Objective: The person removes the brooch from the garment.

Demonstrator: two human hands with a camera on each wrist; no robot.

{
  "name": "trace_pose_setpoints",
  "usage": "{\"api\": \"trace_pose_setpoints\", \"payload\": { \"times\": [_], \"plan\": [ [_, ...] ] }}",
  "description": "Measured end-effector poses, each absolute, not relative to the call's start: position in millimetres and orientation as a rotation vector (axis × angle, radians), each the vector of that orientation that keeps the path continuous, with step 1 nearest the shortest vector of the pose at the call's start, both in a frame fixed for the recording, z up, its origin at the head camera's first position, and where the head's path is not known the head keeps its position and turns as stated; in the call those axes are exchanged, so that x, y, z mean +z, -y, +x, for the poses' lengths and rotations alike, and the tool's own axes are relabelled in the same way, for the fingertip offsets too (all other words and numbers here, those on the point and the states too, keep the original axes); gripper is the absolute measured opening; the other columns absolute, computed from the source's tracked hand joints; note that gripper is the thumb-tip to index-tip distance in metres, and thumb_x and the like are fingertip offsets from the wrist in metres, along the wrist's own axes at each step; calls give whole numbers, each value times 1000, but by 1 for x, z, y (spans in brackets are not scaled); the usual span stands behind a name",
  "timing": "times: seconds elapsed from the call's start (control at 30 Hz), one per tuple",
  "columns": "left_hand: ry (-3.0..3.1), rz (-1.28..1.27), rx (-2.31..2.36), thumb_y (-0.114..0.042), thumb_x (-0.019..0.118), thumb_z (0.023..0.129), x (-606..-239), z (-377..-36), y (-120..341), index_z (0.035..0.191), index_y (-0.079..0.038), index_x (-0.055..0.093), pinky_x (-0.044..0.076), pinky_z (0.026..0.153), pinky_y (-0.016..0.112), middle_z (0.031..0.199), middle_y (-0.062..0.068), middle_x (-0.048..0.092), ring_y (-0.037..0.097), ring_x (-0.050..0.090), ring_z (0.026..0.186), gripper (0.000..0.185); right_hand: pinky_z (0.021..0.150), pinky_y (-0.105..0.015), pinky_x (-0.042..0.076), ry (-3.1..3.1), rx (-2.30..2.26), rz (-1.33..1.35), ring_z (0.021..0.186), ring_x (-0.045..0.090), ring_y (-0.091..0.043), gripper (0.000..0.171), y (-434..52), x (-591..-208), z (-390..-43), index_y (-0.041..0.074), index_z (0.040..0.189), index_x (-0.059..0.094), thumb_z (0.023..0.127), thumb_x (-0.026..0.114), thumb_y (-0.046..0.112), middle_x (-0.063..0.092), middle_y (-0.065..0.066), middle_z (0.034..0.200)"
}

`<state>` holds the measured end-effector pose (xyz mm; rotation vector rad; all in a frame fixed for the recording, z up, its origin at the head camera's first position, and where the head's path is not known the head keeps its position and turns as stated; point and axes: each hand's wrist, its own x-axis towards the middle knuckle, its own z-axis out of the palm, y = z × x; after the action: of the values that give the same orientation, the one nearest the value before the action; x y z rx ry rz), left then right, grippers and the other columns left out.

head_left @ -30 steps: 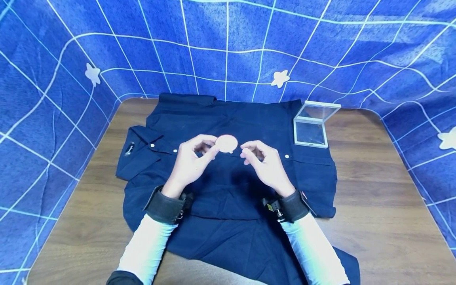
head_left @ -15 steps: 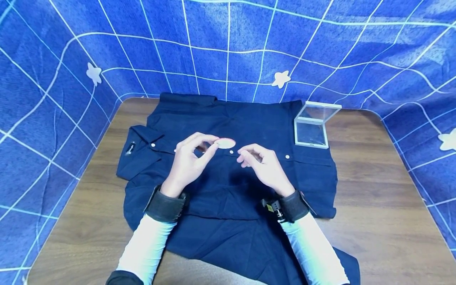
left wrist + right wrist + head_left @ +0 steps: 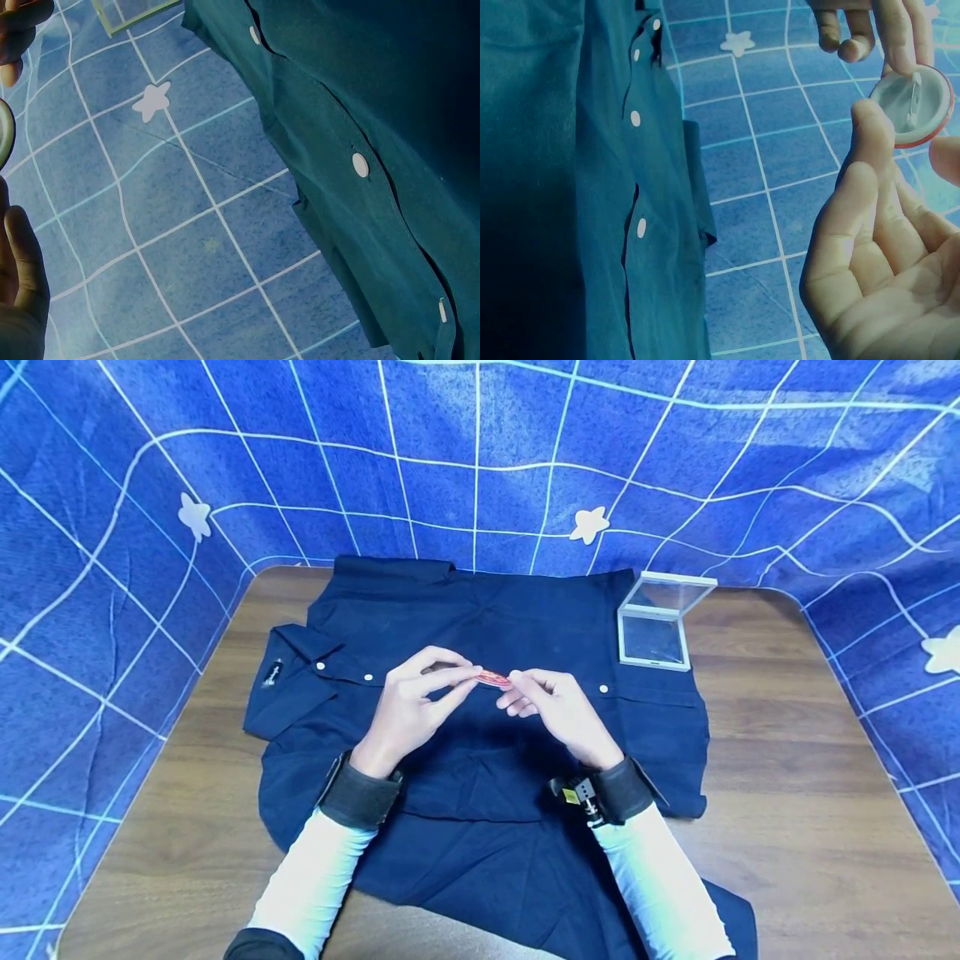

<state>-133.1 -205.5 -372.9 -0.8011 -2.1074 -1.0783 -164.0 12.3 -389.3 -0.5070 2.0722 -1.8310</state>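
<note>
A small round badge [image 3: 491, 678] with a red rim is held edge-on above a dark navy shirt [image 3: 480, 610] spread on the table. My left hand [image 3: 465, 677] pinches its left side and my right hand [image 3: 513, 687] pinches its right side. In the right wrist view the badge [image 3: 915, 105] shows its white back with a pin; my right thumb [image 3: 870, 131] presses on its rim and left-hand fingers [image 3: 855, 34] hang over it. The left wrist view catches only the badge's edge [image 3: 4, 135] and the shirt's white buttons [image 3: 361, 165].
A clear square plastic box [image 3: 656, 631] lies open on the shirt's far right corner. The wooden table [image 3: 787, 760] shows bare to the right and left of the shirt. Blue grid-patterned cloth [image 3: 480, 460] with white stars surrounds the table.
The badge has tipped from face-up to edge-on and sunk slightly. My right hand has moved left and taken hold of it; the left hand still holds it.
</note>
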Motion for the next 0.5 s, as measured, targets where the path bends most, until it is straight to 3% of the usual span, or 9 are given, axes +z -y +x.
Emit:
{"api": "trace_pose_setpoints", "payload": {
  "times": [0.2,0.5],
  "plan": [
    [2119,-884,-1007,2,80,76,-375,-132,204,95,-4,79,54,71,26,96,11,69,20,65,81,20,75,-25,57,-1881,-1908,-408,72,68,-10,43,-13,-392,-166,-13,110,63,102,51,28,73,3,78],
    [2147,-973,-901,1,80,77,-377,-131,202,98,-8,79,54,73,31,98,10,69,24,63,83,23,64,-18,52,-1697,-1969,-384,63,61,-7,20,-15,-391,-166,5,95,66,101,49,15,68,3,73]
  ]
}}
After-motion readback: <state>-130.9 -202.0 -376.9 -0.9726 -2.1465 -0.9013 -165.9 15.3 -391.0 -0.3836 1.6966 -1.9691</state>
